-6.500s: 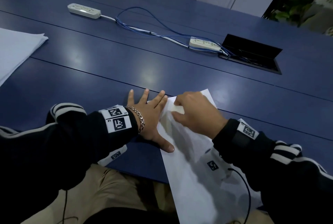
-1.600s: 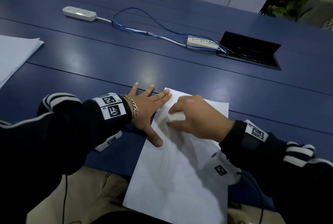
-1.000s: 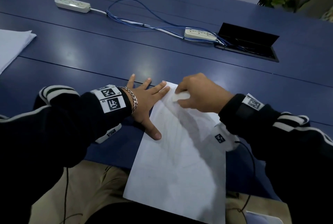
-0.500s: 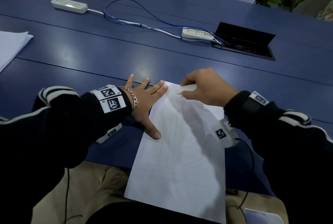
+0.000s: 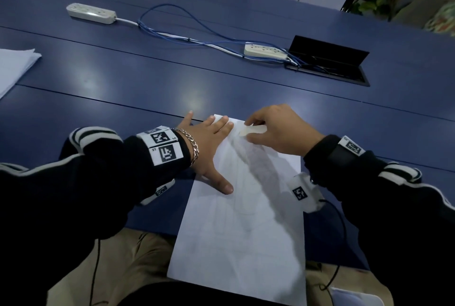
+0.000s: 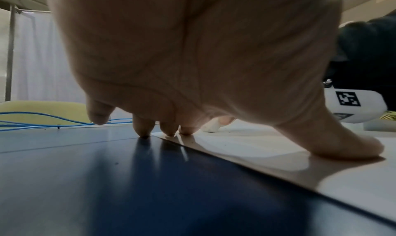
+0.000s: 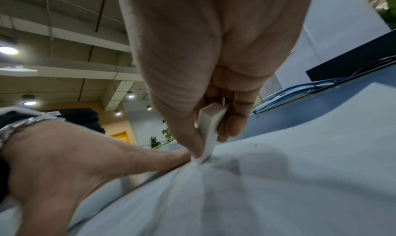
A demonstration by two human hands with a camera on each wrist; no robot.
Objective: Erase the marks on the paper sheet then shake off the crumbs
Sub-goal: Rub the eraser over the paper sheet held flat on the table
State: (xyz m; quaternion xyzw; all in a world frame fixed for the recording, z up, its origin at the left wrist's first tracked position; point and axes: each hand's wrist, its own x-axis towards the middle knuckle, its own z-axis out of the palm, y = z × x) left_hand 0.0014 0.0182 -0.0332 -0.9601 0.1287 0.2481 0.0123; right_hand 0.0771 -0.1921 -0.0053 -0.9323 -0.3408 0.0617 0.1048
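Note:
A white paper sheet lies on the blue table, its near end hanging over the table's front edge. My left hand lies flat with fingers spread, thumb and two fingertips pressing the sheet's left edge. My right hand pinches a white eraser between thumb and fingers. The eraser's tip touches the sheet near its far left corner, close to my left fingertips. Faint grey smudges show on the paper around the eraser. Small dark crumbs lie on the sheet in the left wrist view.
Two white power strips joined by blue cables lie across the far table. An open black cable box sits at the right. A stack of white paper lies at the left edge.
My right hand with the eraser has rubbed from the middle of the sheet up to its far left corner. The sheet turned straighter since the earliest frame. My left hand stayed pressing the edge.

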